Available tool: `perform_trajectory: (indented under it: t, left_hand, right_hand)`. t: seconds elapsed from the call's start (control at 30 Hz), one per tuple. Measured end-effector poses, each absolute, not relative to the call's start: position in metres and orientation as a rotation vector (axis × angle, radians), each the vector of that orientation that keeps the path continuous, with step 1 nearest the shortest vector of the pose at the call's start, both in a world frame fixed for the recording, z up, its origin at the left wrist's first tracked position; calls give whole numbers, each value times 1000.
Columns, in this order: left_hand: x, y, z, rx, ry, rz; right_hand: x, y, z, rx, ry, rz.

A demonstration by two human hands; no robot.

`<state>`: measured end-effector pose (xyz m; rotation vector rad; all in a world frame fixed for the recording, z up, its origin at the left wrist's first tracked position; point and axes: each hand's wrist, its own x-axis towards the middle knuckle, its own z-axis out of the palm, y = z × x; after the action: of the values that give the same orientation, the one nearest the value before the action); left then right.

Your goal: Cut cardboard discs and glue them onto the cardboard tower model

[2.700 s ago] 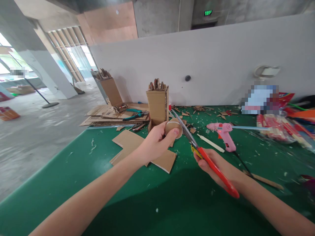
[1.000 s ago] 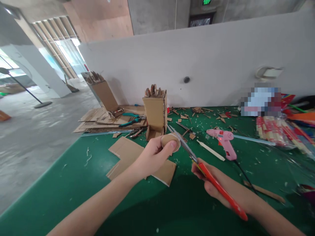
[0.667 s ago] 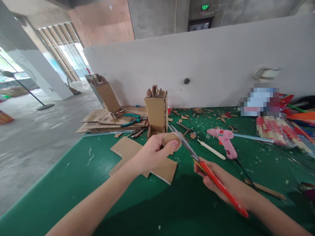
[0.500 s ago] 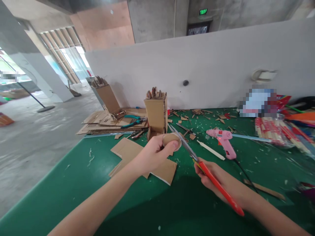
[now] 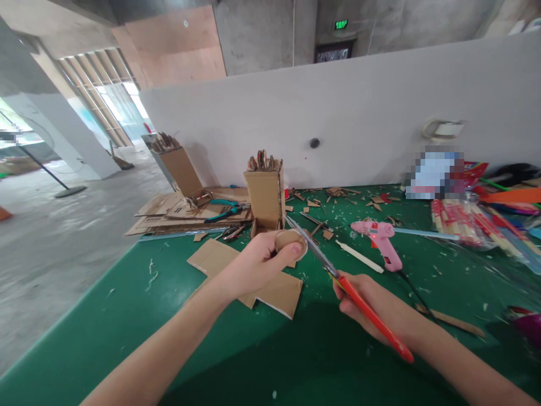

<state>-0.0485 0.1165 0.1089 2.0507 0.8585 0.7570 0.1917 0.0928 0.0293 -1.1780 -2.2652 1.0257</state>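
Scissors (image 5: 353, 292) in R fingers (image 5: 347, 307), at cardbd disc (image 5: 284, 241).

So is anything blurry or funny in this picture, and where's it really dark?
In the head view, the far-left window is washed-out white; in the head view, a dark shadow covers the near part of the green table; in the head view, chunky squares hide the pale thing by the wall, while the scissors look fairly clear.
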Motion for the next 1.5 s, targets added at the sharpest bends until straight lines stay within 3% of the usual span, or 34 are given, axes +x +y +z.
perform_trajectory:
  t: [0.23,0.6,0.9,1.17,1.5]
  left_hand:
    - [-52,115,114,2125,844,652]
    - [-52,113,117,2132,815,632]
    - [-58,113,121,2202,912,533]
    - [-57,112,122,2196,923,491]
    - [-52,116,109,2134,1077,505]
  right_hand:
    - [193,83,30,-1030,-2159,1197]
    - [188,94,27,-1222,-2394,730]
    - [189,81,34,-1104,-2263,974]
    - [188,89,30,-1141,-2368,799]
    - [185,92,20,-1199,-2129,931]
